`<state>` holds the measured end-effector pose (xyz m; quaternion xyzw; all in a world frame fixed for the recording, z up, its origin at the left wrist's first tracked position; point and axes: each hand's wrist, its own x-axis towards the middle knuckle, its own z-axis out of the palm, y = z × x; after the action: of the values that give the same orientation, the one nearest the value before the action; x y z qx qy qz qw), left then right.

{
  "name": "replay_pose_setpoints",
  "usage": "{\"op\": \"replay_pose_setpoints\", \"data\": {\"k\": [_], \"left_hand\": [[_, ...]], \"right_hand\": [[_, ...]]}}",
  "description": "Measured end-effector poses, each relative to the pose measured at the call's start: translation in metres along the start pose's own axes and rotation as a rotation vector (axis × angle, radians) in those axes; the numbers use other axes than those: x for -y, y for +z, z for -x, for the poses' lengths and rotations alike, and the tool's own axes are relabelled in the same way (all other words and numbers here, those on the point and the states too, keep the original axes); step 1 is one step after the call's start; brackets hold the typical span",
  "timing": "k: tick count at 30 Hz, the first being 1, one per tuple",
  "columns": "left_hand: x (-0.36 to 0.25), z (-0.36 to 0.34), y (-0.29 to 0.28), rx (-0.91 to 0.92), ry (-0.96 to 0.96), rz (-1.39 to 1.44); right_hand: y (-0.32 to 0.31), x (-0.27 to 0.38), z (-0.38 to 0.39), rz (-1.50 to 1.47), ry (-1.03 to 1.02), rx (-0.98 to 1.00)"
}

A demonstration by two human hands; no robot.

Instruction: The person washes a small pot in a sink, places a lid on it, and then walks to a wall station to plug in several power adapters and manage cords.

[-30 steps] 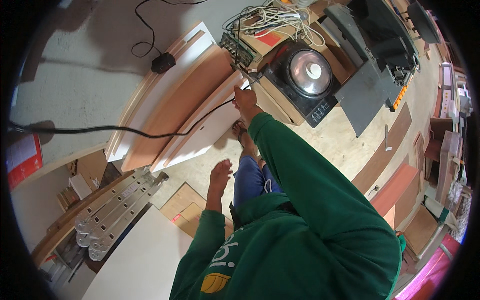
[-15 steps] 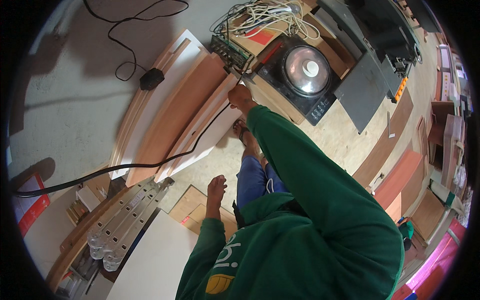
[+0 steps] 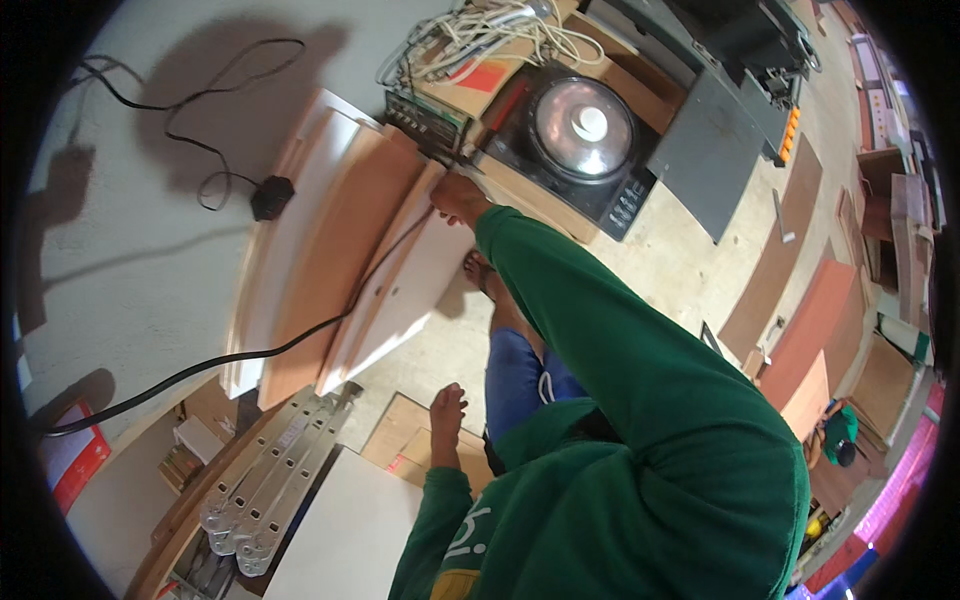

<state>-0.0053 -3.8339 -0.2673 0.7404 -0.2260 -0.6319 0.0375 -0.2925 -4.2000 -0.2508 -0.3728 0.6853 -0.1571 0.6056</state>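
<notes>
My right hand (image 3: 460, 200) is closed on a black cable (image 3: 375, 270), beside the upper ends of several leaning boards (image 3: 340, 210). From the hand the cable runs in a curve across the board edges to the left. More dark cable shows above the hand, near a green circuit board (image 3: 425, 120). My left hand (image 3: 447, 418) hangs apart from everything, its fingers loosely bent with nothing seen in them. Below it lies a flat brown cardboard piece (image 3: 400, 425).
A black cooktop (image 3: 510, 140) with a round metal lid (image 3: 585, 130) stands near my right hand. White cables (image 3: 500, 35) lie heaped behind it. A folded metal ladder (image 3: 265, 490) lies at the lower left. A dark plug (image 3: 272, 198) hangs by the wall. Another person (image 3: 835, 435) is far right.
My view has shifted a little, moving the scene in the picture. My right hand stays closed on the cable, which now sags more across the boards. My left hand stays loose.
</notes>
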Motion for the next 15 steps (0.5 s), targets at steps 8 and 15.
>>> {"op": "replay_pose_setpoints", "data": {"k": [8,15], "left_hand": [[0.031,-0.002,0.013,0.068,0.044,-0.072],[0.061,-0.013,0.035,0.547,-0.128,-0.090]], "right_hand": [[-0.018,-0.139,0.086,0.290,-0.328,-0.562],[-0.158,-0.229,0.174,0.574,-0.123,-0.953]]}}
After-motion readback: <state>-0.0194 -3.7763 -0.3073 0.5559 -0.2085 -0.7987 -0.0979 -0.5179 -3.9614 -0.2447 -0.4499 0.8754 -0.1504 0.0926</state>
